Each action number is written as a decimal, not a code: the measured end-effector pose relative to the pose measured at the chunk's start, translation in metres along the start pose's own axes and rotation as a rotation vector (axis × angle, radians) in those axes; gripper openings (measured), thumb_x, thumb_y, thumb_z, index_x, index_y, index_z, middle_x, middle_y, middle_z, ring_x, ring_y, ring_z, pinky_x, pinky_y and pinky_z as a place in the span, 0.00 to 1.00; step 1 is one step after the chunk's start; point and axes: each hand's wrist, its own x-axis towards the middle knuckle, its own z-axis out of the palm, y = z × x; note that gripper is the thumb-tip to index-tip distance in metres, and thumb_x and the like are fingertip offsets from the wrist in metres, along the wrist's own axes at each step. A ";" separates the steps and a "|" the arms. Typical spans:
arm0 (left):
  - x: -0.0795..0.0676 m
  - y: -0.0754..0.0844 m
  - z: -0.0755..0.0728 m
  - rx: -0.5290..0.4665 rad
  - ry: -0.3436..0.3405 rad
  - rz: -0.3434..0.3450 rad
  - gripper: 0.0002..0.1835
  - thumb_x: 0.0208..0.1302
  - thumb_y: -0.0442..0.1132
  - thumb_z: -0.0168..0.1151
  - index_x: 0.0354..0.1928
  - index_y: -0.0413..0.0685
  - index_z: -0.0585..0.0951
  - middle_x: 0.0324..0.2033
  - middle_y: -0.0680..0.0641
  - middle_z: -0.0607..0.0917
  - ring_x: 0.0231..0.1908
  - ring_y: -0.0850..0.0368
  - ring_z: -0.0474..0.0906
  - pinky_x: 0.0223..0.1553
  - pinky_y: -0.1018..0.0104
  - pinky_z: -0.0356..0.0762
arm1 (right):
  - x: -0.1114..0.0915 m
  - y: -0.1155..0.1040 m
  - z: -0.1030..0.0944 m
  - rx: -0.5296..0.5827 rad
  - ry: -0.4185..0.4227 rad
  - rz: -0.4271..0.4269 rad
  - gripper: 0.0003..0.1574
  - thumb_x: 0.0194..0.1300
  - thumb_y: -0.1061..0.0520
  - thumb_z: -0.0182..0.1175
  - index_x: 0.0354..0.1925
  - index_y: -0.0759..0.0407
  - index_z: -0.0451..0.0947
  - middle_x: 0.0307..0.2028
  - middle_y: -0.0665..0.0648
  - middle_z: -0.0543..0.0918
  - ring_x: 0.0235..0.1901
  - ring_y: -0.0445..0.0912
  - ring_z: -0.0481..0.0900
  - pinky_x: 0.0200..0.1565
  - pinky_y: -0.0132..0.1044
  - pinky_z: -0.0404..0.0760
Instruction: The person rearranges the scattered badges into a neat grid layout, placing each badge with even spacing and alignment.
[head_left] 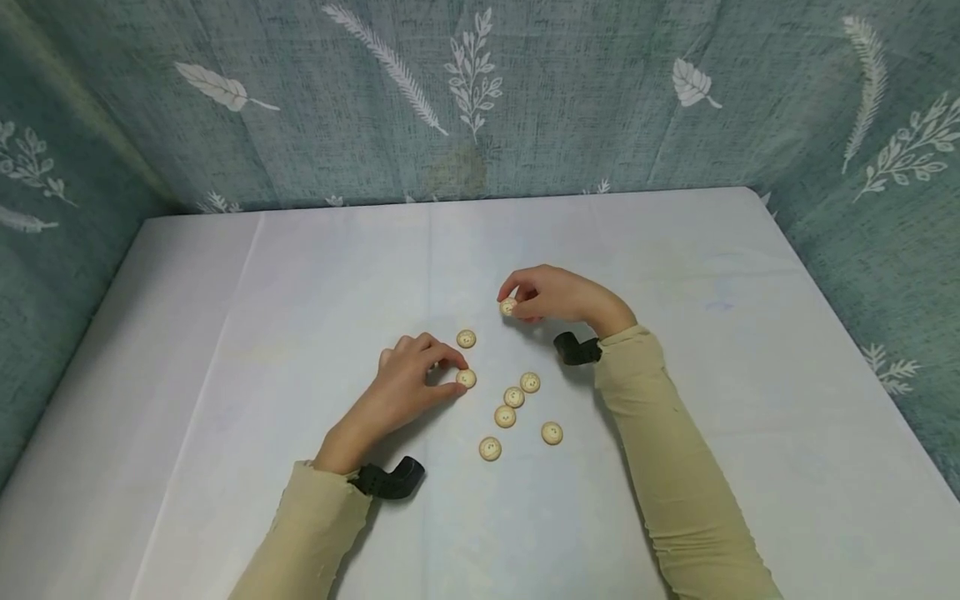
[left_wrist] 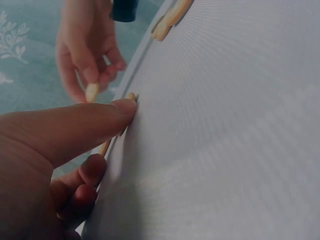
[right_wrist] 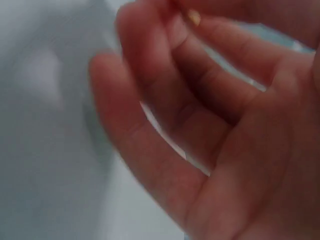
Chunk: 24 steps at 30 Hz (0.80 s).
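Between thumb and index finger, my left hand point(head_left: 411, 377) pinches a round pale wooden button point(head_left: 466, 379) at the tabletop. My right hand point(head_left: 558, 296) holds another button point(head_left: 507, 307) by its edge, raised off the table; the left wrist view shows this raised button point(left_wrist: 92, 92) from the side. Only a sliver of the held button point(right_wrist: 194, 18) appears in the right wrist view, the rest hidden by fingers. Just beyond the left fingertips lies a loose button point(head_left: 466, 339).
Several more buttons lie on the white table point(head_left: 300, 283): a slanted row with a middle button point(head_left: 513, 397), one nearer button point(head_left: 490, 449) and one to the right point(head_left: 552, 433). A green leaf-patterned cloth point(head_left: 540, 108) hangs behind the table.
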 end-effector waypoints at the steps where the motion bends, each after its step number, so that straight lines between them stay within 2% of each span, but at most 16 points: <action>1: 0.000 0.000 0.000 0.004 0.002 0.001 0.11 0.48 0.48 0.68 0.35 0.62 0.79 0.31 0.57 0.71 0.35 0.58 0.62 0.38 0.58 0.51 | 0.001 0.001 0.001 -0.007 -0.001 0.010 0.14 0.60 0.59 0.55 0.46 0.56 0.73 0.24 0.55 0.76 0.26 0.49 0.73 0.31 0.37 0.69; 6: 0.001 -0.001 0.002 0.009 0.006 -0.002 0.11 0.48 0.48 0.68 0.35 0.63 0.79 0.30 0.58 0.70 0.35 0.59 0.61 0.38 0.59 0.51 | 0.006 0.005 0.004 -0.051 0.012 0.044 0.14 0.60 0.60 0.55 0.46 0.57 0.73 0.23 0.55 0.75 0.24 0.48 0.72 0.30 0.36 0.68; 17: 0.002 -0.002 0.004 0.011 0.007 -0.006 0.11 0.48 0.48 0.68 0.35 0.63 0.79 0.30 0.57 0.70 0.35 0.58 0.61 0.38 0.58 0.51 | 0.011 0.002 0.016 -0.180 0.117 0.095 0.11 0.62 0.53 0.55 0.44 0.51 0.73 0.21 0.54 0.75 0.24 0.46 0.70 0.33 0.38 0.66; 24: 0.002 -0.001 0.003 0.018 0.006 -0.003 0.11 0.48 0.48 0.68 0.35 0.63 0.79 0.31 0.57 0.70 0.35 0.58 0.61 0.37 0.59 0.51 | 0.013 0.000 0.020 -0.190 0.149 0.102 0.10 0.61 0.55 0.56 0.43 0.51 0.73 0.20 0.54 0.74 0.22 0.46 0.69 0.31 0.38 0.65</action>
